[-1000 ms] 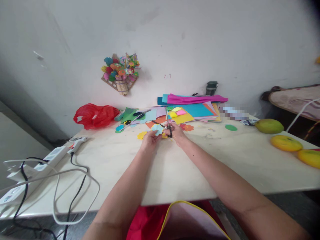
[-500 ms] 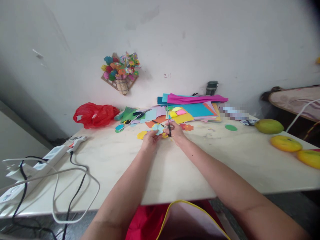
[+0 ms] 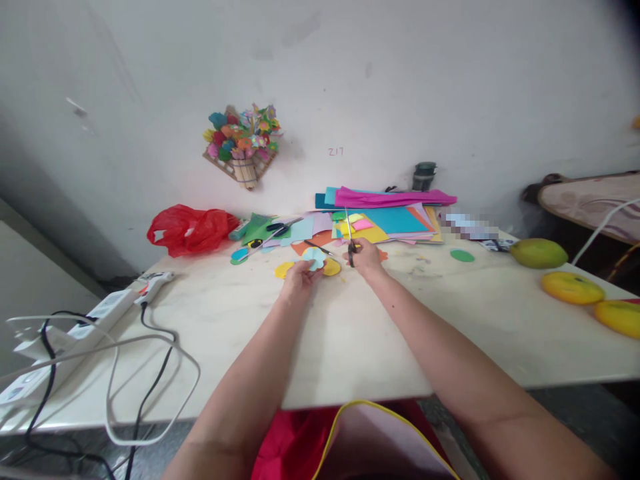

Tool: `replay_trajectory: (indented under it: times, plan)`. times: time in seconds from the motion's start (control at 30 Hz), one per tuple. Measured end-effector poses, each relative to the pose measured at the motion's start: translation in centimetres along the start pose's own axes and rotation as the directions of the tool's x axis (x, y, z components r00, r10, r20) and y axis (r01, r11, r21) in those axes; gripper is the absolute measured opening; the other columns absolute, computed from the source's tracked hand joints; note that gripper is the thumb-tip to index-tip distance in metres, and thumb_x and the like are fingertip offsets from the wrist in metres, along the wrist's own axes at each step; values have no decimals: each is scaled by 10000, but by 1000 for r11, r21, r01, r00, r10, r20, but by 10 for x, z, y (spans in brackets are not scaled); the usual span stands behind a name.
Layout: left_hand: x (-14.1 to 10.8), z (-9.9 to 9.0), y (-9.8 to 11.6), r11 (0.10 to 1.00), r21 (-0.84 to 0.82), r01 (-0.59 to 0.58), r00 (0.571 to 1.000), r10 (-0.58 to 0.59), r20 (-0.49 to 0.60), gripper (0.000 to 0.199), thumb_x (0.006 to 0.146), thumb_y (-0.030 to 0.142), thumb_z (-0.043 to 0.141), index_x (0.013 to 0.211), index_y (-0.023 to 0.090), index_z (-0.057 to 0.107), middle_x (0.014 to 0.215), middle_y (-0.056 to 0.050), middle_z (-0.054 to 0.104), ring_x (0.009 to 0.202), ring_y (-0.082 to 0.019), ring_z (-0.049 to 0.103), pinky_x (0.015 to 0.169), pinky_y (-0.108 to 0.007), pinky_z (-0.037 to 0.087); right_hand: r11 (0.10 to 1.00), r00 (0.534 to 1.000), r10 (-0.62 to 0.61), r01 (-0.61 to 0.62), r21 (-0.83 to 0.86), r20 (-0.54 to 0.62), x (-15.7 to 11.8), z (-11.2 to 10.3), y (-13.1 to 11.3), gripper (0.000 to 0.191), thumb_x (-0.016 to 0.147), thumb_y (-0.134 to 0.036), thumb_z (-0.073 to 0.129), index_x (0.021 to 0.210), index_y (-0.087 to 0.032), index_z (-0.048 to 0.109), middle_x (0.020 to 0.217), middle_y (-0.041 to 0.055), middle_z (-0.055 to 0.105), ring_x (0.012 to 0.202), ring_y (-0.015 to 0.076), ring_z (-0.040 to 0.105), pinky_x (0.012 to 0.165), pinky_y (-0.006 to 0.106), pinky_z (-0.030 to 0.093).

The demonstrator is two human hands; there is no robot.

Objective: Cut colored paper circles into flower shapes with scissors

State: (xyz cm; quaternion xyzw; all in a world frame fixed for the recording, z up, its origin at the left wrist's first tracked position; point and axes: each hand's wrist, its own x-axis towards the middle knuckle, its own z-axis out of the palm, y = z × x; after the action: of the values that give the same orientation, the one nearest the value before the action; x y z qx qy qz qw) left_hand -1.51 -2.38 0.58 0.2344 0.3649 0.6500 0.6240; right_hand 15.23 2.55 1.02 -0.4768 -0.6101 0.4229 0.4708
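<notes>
My left hand [image 3: 300, 279] pinches a light blue paper flower [image 3: 314, 257] over the table. Yellow paper pieces lie on both sides of it, one [image 3: 283, 270] to the left and one [image 3: 331, 267] to the right. To the right, my right hand [image 3: 366, 258] holds black-handled scissors [image 3: 351, 248], their blades pointing toward the wall. A dark pen [image 3: 320, 248] rests just behind the blue flower. Part of an orange paper shape [image 3: 383, 255] shows behind my right hand.
Colored sheets [image 3: 390, 221] are stacked at the back. A second pair of scissors [image 3: 278, 230] and a red plastic bag [image 3: 190, 229] lie back left. Power strips [image 3: 105, 307] with cables are at the left. Mangoes [image 3: 573, 287] and a green oval [image 3: 463, 255] sit at the right.
My right hand and the scissors have moved right, away from the blue flower. The yellow piece on the right is now more visible, while the orange shape is more covered.
</notes>
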Motion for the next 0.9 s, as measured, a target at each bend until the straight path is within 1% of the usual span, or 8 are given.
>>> replay_trajectory:
  times: [0.03,0.13,0.27,0.37,0.5,0.63,0.77,0.9]
  plan:
    - [0,0,1,1000,2,7,1000,-7,8,200,680,63,564,875,90,601,775,-107,693,777,-221,691,631,-259,571,1000,998,8,-9,-21,-68,3,-5,2,382,596,-267,657,966,-209,580,616,-34,560,549,145,564,527,274,474]
    - [0,-3,3,1000,7,9,1000,-9,30,221,672,57,554,886,73,607,815,-121,697,784,-223,689,632,-260,573,997,993,16,-25,-75,-120,7,-13,6,364,560,-221,699,915,-203,621,632,-17,596,566,160,583,525,280,479]
    - [2,-7,3,1000,17,-6,999,5,43,305,649,51,556,946,83,615,829,-111,699,802,-225,686,631,-261,574,995,1000,20,-20,-97,4,1,-16,2,346,523,-220,751,846,-176,634,608,-13,603,547,146,575,503,257,468]
    - [5,-9,3,999,22,-28,998,27,49,315,642,49,560,949,83,620,818,-109,701,799,-224,684,639,-265,574,995,992,35,-23,-97,120,-7,-18,-6,294,579,-310,750,788,-149,620,562,-8,585,476,110,539,433,213,404]
    - [6,-11,4,998,30,-54,998,53,45,225,635,48,571,852,65,629,803,-113,699,760,-220,683,620,-265,570,990,930,50,3,-143,363,-14,-29,-14,313,696,-433,672,768,-137,598,585,23,622,421,83,525,349,184,269]
    - [4,-10,5,998,32,-53,998,52,32,235,629,48,572,855,67,633,794,-110,700,759,-225,683,626,-278,568,988,835,34,56,-146,549,-18,-40,-20,357,749,-479,609,685,-134,546,576,29,619,420,90,543,340,189,276]
    - [5,-11,5,998,34,-46,998,45,34,231,628,50,580,851,73,635,800,-112,702,768,-227,683,636,-282,567,978,786,22,112,-177,618,-20,-46,-25,363,771,-477,587,660,-134,545,566,10,604,404,71,510,363,192,304]
    - [6,-13,5,997,19,-72,997,71,31,190,622,46,590,805,72,634,810,-118,701,780,-230,681,647,-288,569,969,758,32,136,-205,652,-22,-48,-28,351,784,-466,569,682,-130,565,581,14,609,427,76,515,384,198,325]
